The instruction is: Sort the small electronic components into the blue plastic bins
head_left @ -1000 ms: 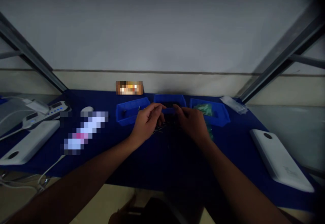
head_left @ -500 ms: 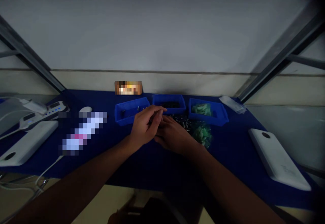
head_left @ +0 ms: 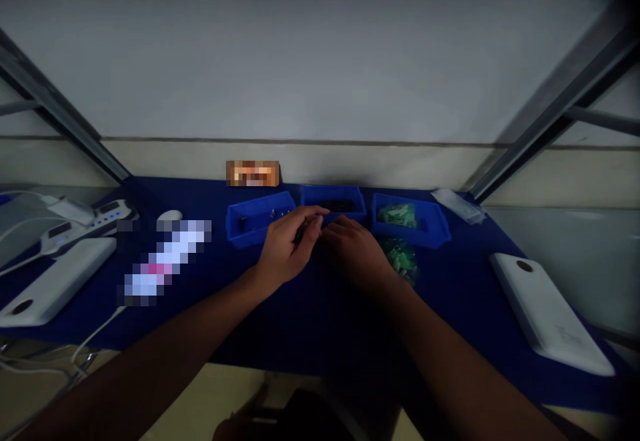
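My left hand [head_left: 287, 244] is curled above the table, thumb towards fingers, around something dark and small that I cannot make out. Just to its right, my right hand [head_left: 357, 251] has its fingers bent down and pressed together, with the tips hidden in shadow. Behind the hands are three blue bins. The left bin [head_left: 237, 222] contains a few small metal pieces, the middle bin [head_left: 331, 192] dark small parts, and the right bin [head_left: 433, 224] green packets [head_left: 397, 215]. A bag of green pieces [head_left: 401, 261] lies beside my right wrist.
White power banks lie on the left [head_left: 60, 284] and right [head_left: 553, 314] of the blue table [head_left: 280, 334]. A power strip [head_left: 93, 221], a white mouse-like object [head_left: 169, 218] and a blurred-out bright screen [head_left: 167, 261] are at left. A clear plastic bag [head_left: 459, 205] rests at the back right.
My right hand moved left to my left hand, meeting it half a second ago, and has since drawn slightly back right over the small dark parts. My left hand has stayed nearly still.
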`<state>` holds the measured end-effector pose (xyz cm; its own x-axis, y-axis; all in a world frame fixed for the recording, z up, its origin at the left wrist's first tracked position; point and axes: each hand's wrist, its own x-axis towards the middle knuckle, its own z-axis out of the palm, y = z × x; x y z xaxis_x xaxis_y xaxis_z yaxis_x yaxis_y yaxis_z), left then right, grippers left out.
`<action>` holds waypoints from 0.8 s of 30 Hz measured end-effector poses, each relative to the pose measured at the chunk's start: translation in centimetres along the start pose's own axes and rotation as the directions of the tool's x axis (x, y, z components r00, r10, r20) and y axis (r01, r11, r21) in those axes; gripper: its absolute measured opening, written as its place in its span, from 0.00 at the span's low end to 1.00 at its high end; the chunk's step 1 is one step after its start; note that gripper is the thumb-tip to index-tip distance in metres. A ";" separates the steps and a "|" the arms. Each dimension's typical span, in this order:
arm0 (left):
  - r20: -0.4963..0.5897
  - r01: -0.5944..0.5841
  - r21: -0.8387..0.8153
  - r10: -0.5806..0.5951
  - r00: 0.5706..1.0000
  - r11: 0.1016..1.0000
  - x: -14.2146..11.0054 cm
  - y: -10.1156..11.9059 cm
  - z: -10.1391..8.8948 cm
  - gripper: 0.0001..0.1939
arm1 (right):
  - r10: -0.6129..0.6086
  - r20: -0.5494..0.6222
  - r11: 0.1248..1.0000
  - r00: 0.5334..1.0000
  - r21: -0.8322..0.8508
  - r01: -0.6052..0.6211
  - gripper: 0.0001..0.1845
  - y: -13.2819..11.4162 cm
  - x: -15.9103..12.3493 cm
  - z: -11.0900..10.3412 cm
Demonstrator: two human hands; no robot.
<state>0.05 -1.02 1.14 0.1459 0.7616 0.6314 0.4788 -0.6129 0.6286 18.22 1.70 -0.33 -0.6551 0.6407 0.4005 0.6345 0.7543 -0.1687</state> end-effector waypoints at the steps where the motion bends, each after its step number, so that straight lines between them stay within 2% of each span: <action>1: 0.004 0.000 0.001 0.000 1.000 1.000 0.0 0.0 0.0 0.13 | 0.019 -0.023 0.999 1.000 0.032 -0.019 0.07 0.1 -0.1 0.0; 6: 0.054 0.041 0.016 -0.042 0.998 0.999 0.2 -0.3 0.0 0.13 | 0.147 -0.151 0.963 0.978 0.249 -0.106 0.08 0.5 -0.2 -0.1; 11: 0.104 0.104 0.026 -0.106 0.989 0.994 0.3 -0.7 0.2 0.14 | 0.288 -0.297 0.917 0.910 0.358 -0.173 0.09 0.6 -0.2 -0.7; 15: 0.112 0.149 0.032 -0.152 0.982 0.988 0.3 -1.2 0.4 0.15 | 0.473 -0.299 0.821 0.829 0.492 -0.291 0.08 0.6 -0.2 -1.1; 17: 0.135 0.162 0.028 -0.164 0.977 0.986 0.4 -1.3 0.5 0.16 | 0.515 -0.285 0.786 0.809 0.535 -0.312 0.08 0.5 -0.2 -1.2; 20: 0.190 0.149 -0.009 -0.145 0.971 0.989 0.4 -1.3 0.6 0.17 | 0.514 -0.284 0.791 0.809 0.521 -0.320 0.09 0.4 -0.2 -1.2; 24: 0.200 0.122 -0.079 -0.104 0.974 0.989 0.5 -1.2 0.7 0.17 | 0.452 -0.314 0.862 0.835 0.394 -0.319 0.11 0.3 -0.4 -1.1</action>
<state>0.20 0.25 0.37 0.2650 0.8480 0.4589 0.4227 -0.5300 0.7352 19.18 1.51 0.47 -0.1310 0.8307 0.5410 0.5941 0.5027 -0.6280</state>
